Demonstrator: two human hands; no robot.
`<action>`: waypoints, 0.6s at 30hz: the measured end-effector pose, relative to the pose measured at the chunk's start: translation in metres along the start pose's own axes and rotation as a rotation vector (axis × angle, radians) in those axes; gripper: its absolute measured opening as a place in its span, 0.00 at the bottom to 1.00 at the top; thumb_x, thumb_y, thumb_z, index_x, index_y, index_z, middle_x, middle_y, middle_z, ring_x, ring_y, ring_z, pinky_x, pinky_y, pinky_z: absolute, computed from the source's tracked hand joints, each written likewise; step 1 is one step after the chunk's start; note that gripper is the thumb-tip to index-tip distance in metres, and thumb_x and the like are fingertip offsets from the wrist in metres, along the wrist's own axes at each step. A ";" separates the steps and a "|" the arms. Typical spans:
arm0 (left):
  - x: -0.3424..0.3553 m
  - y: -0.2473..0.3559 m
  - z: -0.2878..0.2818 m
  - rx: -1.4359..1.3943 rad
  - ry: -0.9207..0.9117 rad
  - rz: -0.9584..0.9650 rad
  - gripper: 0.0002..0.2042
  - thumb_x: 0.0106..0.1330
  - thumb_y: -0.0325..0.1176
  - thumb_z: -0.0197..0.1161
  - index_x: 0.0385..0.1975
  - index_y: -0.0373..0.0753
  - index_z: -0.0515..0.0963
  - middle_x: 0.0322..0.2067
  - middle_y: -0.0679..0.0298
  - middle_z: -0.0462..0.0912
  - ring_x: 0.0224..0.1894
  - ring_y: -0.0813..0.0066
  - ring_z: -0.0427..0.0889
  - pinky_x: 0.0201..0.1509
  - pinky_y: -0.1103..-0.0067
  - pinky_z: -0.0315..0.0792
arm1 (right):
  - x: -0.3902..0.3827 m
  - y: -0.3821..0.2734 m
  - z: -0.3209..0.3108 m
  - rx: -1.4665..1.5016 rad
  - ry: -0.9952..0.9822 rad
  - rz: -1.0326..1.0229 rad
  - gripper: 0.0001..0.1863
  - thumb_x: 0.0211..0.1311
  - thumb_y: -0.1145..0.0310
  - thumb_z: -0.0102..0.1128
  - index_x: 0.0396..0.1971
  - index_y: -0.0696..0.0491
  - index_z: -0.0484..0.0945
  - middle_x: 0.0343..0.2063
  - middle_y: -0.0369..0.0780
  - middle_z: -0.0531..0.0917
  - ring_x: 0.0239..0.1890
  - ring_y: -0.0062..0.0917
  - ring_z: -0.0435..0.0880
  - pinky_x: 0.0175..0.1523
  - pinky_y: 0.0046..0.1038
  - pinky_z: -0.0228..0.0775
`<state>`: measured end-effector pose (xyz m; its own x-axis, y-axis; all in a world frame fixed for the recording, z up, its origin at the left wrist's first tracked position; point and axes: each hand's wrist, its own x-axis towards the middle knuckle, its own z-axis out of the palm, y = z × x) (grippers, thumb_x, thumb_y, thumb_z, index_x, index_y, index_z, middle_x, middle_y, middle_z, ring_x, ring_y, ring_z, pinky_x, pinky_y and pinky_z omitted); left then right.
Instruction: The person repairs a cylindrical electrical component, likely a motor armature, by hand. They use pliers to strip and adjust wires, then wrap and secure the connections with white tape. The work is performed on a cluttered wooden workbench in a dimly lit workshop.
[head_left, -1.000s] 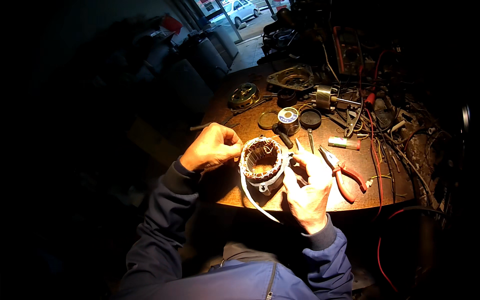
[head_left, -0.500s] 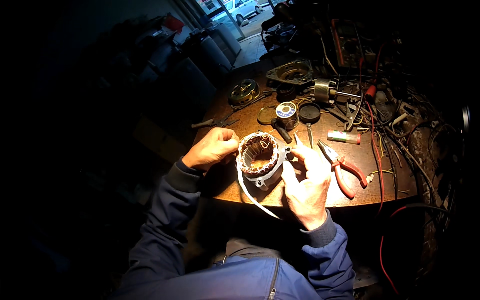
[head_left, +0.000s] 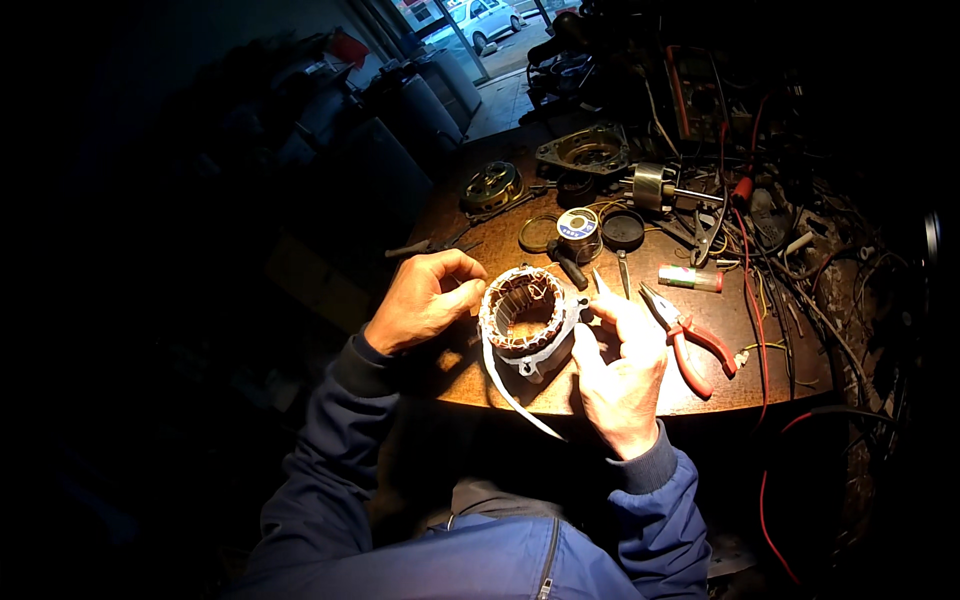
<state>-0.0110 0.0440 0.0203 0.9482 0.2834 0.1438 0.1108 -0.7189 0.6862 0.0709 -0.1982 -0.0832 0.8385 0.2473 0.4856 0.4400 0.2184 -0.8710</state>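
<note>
Just narrow strip separates stator, bench edge.

At the frame's centre, whether the left hand pinches anything is too small to tell, and the right hand hides some of its own fingers. The lower edge cuts off the jacket (upper right, the meter sinks into shadow).

L grip curled inward — R grip half-curled, thumb apart fr forefinger.
</note>
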 end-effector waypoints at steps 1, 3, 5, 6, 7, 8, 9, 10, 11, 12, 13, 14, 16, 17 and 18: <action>-0.001 0.003 -0.001 0.026 -0.003 0.016 0.07 0.73 0.29 0.69 0.41 0.30 0.86 0.30 0.65 0.87 0.29 0.82 0.84 0.33 0.82 0.77 | 0.000 -0.001 0.001 0.005 0.002 0.002 0.15 0.63 0.78 0.69 0.50 0.62 0.82 0.46 0.50 0.86 0.42 0.37 0.90 0.47 0.33 0.84; 0.000 0.016 0.000 0.060 -0.018 0.059 0.08 0.72 0.29 0.71 0.41 0.29 0.88 0.30 0.62 0.90 0.30 0.81 0.86 0.34 0.79 0.79 | 0.001 0.004 -0.001 -0.017 0.007 -0.014 0.15 0.63 0.78 0.69 0.50 0.62 0.82 0.46 0.50 0.86 0.42 0.37 0.90 0.48 0.33 0.84; 0.002 0.026 -0.001 0.195 -0.040 0.122 0.06 0.70 0.27 0.72 0.39 0.30 0.89 0.30 0.59 0.90 0.29 0.77 0.87 0.34 0.78 0.80 | 0.000 0.005 -0.001 -0.023 0.005 -0.015 0.15 0.63 0.78 0.69 0.50 0.62 0.82 0.46 0.50 0.86 0.43 0.37 0.90 0.48 0.33 0.84; 0.004 0.027 -0.003 0.245 -0.064 0.142 0.06 0.70 0.27 0.72 0.39 0.30 0.89 0.30 0.59 0.89 0.29 0.77 0.87 0.34 0.79 0.80 | 0.000 0.004 -0.001 -0.022 0.004 -0.009 0.15 0.63 0.77 0.69 0.50 0.62 0.82 0.45 0.50 0.86 0.43 0.37 0.90 0.48 0.33 0.84; 0.006 0.029 -0.005 0.295 -0.089 0.162 0.05 0.71 0.26 0.72 0.39 0.30 0.88 0.30 0.60 0.89 0.30 0.78 0.88 0.34 0.79 0.80 | 0.000 0.004 -0.001 -0.022 0.004 -0.003 0.15 0.63 0.77 0.70 0.50 0.62 0.82 0.45 0.50 0.87 0.43 0.37 0.90 0.48 0.33 0.84; 0.008 0.035 -0.006 0.339 -0.105 0.152 0.05 0.70 0.27 0.72 0.37 0.31 0.88 0.28 0.56 0.88 0.27 0.72 0.88 0.32 0.77 0.79 | 0.000 0.004 0.000 -0.025 0.011 -0.019 0.15 0.63 0.77 0.70 0.50 0.62 0.82 0.45 0.50 0.87 0.43 0.37 0.90 0.48 0.33 0.84; 0.011 0.037 -0.008 0.400 -0.130 0.196 0.05 0.70 0.28 0.72 0.36 0.31 0.88 0.29 0.55 0.88 0.26 0.70 0.87 0.31 0.76 0.78 | 0.000 0.006 0.000 -0.029 0.018 -0.035 0.15 0.63 0.77 0.70 0.49 0.62 0.82 0.45 0.50 0.87 0.43 0.37 0.90 0.49 0.33 0.84; 0.014 0.038 -0.010 0.460 -0.154 0.241 0.05 0.70 0.28 0.72 0.35 0.32 0.88 0.29 0.54 0.88 0.25 0.68 0.87 0.30 0.74 0.78 | 0.000 0.008 0.001 -0.034 0.026 -0.051 0.15 0.63 0.77 0.70 0.49 0.62 0.82 0.44 0.50 0.87 0.43 0.37 0.90 0.49 0.34 0.83; 0.017 0.039 -0.012 0.521 -0.178 0.286 0.06 0.70 0.29 0.71 0.34 0.32 0.88 0.29 0.53 0.88 0.25 0.66 0.87 0.30 0.73 0.78 | 0.000 0.009 0.001 -0.030 0.026 -0.044 0.15 0.62 0.77 0.70 0.49 0.62 0.82 0.44 0.50 0.87 0.43 0.38 0.90 0.49 0.34 0.83; 0.019 0.039 -0.014 0.533 -0.197 0.298 0.06 0.69 0.28 0.71 0.34 0.32 0.87 0.29 0.52 0.87 0.25 0.63 0.86 0.30 0.72 0.77 | 0.000 0.010 0.002 -0.027 0.026 -0.037 0.15 0.62 0.77 0.70 0.49 0.62 0.82 0.44 0.49 0.87 0.43 0.38 0.90 0.49 0.34 0.83; 0.021 0.038 -0.016 0.545 -0.217 0.309 0.06 0.69 0.28 0.71 0.33 0.33 0.86 0.30 0.51 0.87 0.25 0.60 0.86 0.30 0.71 0.77 | -0.001 0.011 0.002 -0.024 0.026 -0.030 0.15 0.62 0.77 0.70 0.49 0.62 0.82 0.44 0.49 0.87 0.43 0.38 0.90 0.49 0.34 0.83; 0.023 0.037 -0.017 0.557 -0.237 0.320 0.06 0.68 0.28 0.70 0.32 0.33 0.85 0.30 0.51 0.86 0.25 0.57 0.85 0.30 0.69 0.77 | -0.001 0.010 0.003 -0.014 0.028 -0.022 0.15 0.62 0.77 0.70 0.49 0.62 0.83 0.44 0.49 0.87 0.42 0.38 0.90 0.49 0.34 0.83; 0.028 0.031 -0.015 0.606 -0.234 0.414 0.07 0.66 0.29 0.68 0.30 0.33 0.82 0.28 0.50 0.85 0.29 0.51 0.86 0.33 0.65 0.78 | -0.001 0.009 0.004 0.005 0.034 -0.006 0.15 0.62 0.77 0.70 0.49 0.62 0.83 0.43 0.49 0.87 0.42 0.39 0.90 0.50 0.35 0.82; 0.029 0.029 -0.014 0.630 -0.231 0.460 0.07 0.65 0.30 0.67 0.29 0.33 0.81 0.27 0.50 0.85 0.31 0.48 0.86 0.34 0.63 0.79 | -0.002 0.010 0.004 -0.007 0.039 -0.016 0.15 0.61 0.77 0.70 0.49 0.62 0.83 0.43 0.49 0.87 0.42 0.39 0.90 0.50 0.35 0.82; 0.029 0.029 -0.014 0.608 -0.248 0.479 0.07 0.64 0.30 0.67 0.29 0.34 0.78 0.27 0.51 0.83 0.31 0.48 0.85 0.34 0.62 0.78 | -0.002 0.012 0.003 -0.020 0.045 -0.027 0.15 0.61 0.78 0.70 0.48 0.62 0.83 0.43 0.50 0.87 0.43 0.40 0.90 0.51 0.35 0.82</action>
<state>0.0155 0.0404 0.0549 0.9643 -0.2399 0.1122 -0.2488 -0.9658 0.0728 0.0732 -0.1929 -0.0939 0.8398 0.1986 0.5053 0.4684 0.2057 -0.8593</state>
